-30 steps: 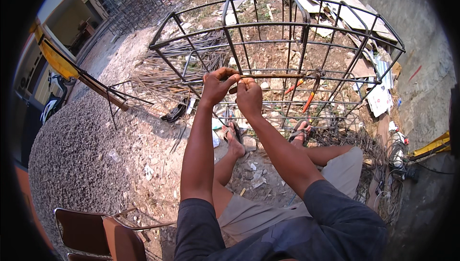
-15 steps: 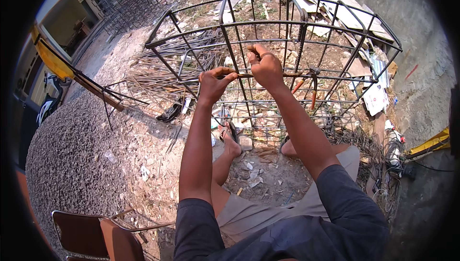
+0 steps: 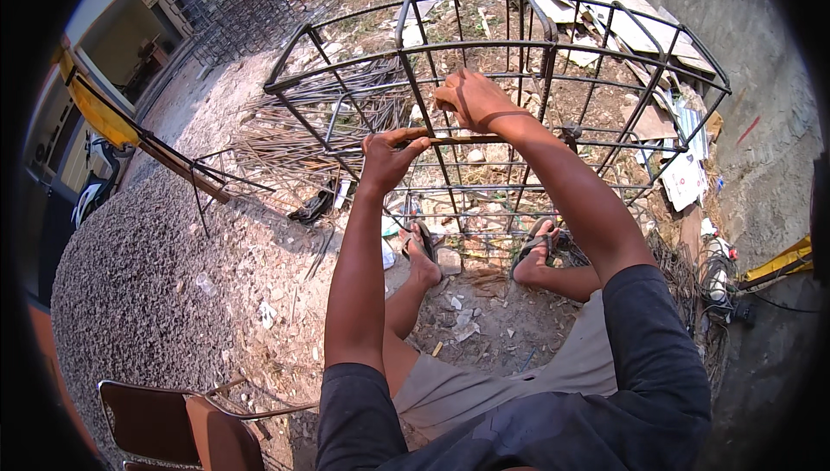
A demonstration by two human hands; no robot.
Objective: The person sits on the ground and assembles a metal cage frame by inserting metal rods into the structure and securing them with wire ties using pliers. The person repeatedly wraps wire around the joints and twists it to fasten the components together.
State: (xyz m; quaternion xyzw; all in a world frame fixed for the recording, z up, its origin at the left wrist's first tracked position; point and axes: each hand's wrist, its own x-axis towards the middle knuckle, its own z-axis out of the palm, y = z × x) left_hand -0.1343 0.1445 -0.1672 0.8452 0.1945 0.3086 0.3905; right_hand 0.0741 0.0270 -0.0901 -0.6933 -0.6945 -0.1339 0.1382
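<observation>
A cage of dark steel rebar (image 3: 484,44) stands in front of me, its bars tied in a grid. My left hand (image 3: 387,158) is closed round a horizontal rusty bar (image 3: 467,140) at the cage's near side, thumb and fingers pinching it by an upright. Just above and to the right, my right hand (image 3: 477,106) is curled shut beside the same upright; whatever its fingers hold is hidden. The dark head of a hand tool (image 3: 571,134) shows on the bar to the right, its handles behind my right forearm.
Loose steel rods (image 3: 294,134) lie beyond the cage at left. A grey gravel heap (image 3: 138,272) and a brown chair (image 3: 156,419) are on my left. Boards and scrap (image 3: 605,17) lie along the concrete wall (image 3: 752,82) at right. My feet stand close to the cage's base.
My right hand has turned and shifted slightly left and down, its forearm swinging right across the hand tool. My left hand stays on the bar. My right leg has moved, showing the foot.
</observation>
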